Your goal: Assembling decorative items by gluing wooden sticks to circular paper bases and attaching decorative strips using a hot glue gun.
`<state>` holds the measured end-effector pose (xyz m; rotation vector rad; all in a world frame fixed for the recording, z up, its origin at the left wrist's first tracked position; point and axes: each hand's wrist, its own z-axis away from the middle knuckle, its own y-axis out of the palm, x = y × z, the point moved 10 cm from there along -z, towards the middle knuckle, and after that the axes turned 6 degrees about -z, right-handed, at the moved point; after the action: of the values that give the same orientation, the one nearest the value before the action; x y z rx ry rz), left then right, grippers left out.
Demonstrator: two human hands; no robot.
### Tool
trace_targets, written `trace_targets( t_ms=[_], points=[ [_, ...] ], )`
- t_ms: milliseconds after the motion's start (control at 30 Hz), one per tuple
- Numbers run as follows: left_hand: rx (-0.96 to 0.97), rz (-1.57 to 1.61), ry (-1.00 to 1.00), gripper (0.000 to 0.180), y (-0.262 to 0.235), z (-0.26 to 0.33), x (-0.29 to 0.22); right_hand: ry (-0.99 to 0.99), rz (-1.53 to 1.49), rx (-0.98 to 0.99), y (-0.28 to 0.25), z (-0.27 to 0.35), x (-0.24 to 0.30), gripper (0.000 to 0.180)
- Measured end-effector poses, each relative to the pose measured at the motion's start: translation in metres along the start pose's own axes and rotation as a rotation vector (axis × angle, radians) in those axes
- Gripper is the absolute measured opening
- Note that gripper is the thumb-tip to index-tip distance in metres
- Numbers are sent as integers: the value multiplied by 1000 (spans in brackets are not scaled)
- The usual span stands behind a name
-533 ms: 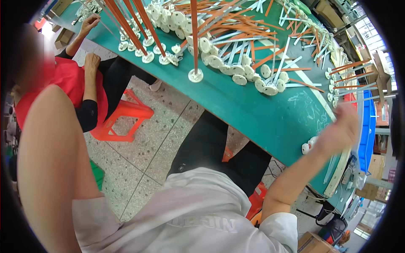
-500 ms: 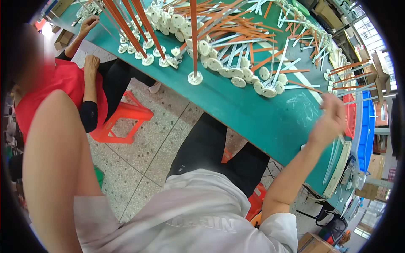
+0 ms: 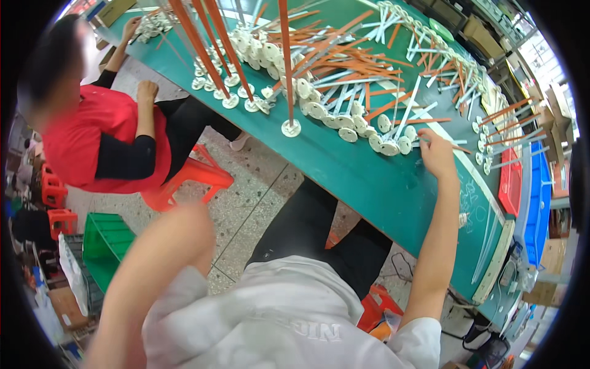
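My right hand [image 3: 437, 156] rests low over the green table [image 3: 381, 184], its fingers bent together around a thin white strip [image 3: 459, 142] lying there. Just left of the fingers is a cluster of round white discs [image 3: 389, 146] with pale strips attached. Farther left, a long orange strip [image 3: 286, 61] stands upright from a round white base [image 3: 291, 128]; several similar ones stand behind it. My left arm [image 3: 160, 264] is raised and bent at the lower left, blurred, and its hand lies outside the picture.
Piled orange and white strips [image 3: 344, 58] cover the far table. More disc-ended strips [image 3: 507, 114] lie at the right, near a red basket [image 3: 510, 184] and a blue bin [image 3: 538, 203]. At left, a co-worker in a red shirt [image 3: 110, 135] sits on a red stool [image 3: 190, 178]. A green crate [image 3: 104, 240] stands behind.
My right hand has moved left across the table, from the right side to the strip beside the disc cluster. My left arm has swung down and to the right, showing more of the co-worker.
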<state>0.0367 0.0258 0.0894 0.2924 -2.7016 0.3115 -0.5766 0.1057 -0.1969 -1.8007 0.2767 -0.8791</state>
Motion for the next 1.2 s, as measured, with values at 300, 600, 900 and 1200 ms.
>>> trace_targets(
  t_ms=[300, 600, 900, 1200],
  points=[
    [321, -493, -1544, 22, 100, 321, 195, -244, -46, -407, -70, 62, 53, 15],
    [439, -333, -1323, 47, 199, 376, 261, -369, 128, -454, -46, 173, 84, 32],
    [585, -235, -1431, 40, 225, 407, 259, -420, 98, -467, -33, 188, 80, 27],
    [602, -264, -1420, 39, 227, 402, 256, -246, -59, -368, -32, 193, 82, 24]
  ],
)
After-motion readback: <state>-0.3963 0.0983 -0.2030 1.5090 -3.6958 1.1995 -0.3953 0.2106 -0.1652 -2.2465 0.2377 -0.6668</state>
